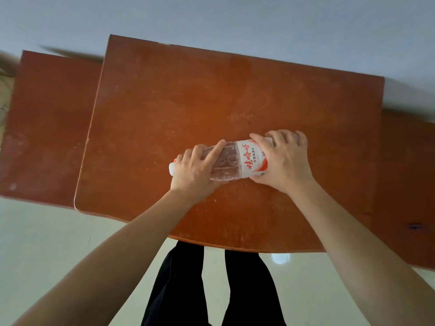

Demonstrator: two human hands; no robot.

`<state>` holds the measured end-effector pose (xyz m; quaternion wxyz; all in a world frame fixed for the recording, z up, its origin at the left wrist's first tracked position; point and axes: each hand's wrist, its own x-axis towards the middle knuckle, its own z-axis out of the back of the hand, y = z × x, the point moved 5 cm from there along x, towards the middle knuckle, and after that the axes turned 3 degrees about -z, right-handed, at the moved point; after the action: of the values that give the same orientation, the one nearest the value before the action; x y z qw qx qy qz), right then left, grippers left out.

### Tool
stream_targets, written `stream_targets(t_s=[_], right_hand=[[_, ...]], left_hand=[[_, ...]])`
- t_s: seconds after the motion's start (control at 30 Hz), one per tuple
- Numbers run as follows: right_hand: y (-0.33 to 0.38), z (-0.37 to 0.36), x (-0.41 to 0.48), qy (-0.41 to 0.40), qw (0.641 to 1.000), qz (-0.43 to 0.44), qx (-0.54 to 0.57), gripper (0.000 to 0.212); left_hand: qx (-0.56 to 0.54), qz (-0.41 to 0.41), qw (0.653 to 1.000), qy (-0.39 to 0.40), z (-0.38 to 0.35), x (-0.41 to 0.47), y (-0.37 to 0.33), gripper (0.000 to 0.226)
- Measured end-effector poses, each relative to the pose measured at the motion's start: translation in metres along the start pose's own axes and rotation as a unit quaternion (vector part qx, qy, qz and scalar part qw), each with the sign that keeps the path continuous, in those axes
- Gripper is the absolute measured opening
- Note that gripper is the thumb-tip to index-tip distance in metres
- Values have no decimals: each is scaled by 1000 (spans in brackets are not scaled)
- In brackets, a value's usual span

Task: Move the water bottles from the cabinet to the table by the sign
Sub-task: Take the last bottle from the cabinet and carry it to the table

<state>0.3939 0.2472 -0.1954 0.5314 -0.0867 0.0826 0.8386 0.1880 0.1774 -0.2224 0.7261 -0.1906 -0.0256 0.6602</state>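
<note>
A clear water bottle [237, 161] with a white and red label lies sideways over the reddish-brown table [179, 100], its white cap pointing left. My left hand [195, 172] grips the neck end beside the cap, fingers curled over the top. My right hand [282, 161] grips the base end, covering it. No sign and no cabinet are in view.
A second brown surface [47, 128] adjoins the table on the left and another [407, 184] on the right. A pale wall [211, 17] runs behind. Pale floor [58, 243] and my dark trouser legs [188, 290] lie at the near edge.
</note>
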Motion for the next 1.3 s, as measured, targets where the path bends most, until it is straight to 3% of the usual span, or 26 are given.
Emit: stream_targets(t_s=[0.17, 0.27, 0.47, 0.6, 0.83, 0.97, 1.3], right_hand=[[16, 0, -30, 4, 1000, -4, 23, 96], [33, 11, -45, 13, 998, 20, 55, 93], [110, 120, -31, -138, 966, 196, 92, 87], [190, 214, -29, -266, 907, 310, 105, 78], [364, 342, -104, -389, 817, 409, 118, 71], [495, 377, -179, -427, 753, 477, 151, 80], [798, 387, -393, -434, 629, 612, 202, 89]], left_hand=[[20, 34, 999, 28, 10, -31, -16, 98], [33, 50, 998, 5, 30, -64, -24, 100], [68, 184, 966, -171, 140, -143, -15, 90], [120, 246, 912, -304, 224, -204, 4, 99], [250, 310, 789, -467, 352, -378, 47, 93], [305, 351, 725, -507, 392, -520, 80, 82], [396, 483, 590, -512, 410, -863, 143, 91]])
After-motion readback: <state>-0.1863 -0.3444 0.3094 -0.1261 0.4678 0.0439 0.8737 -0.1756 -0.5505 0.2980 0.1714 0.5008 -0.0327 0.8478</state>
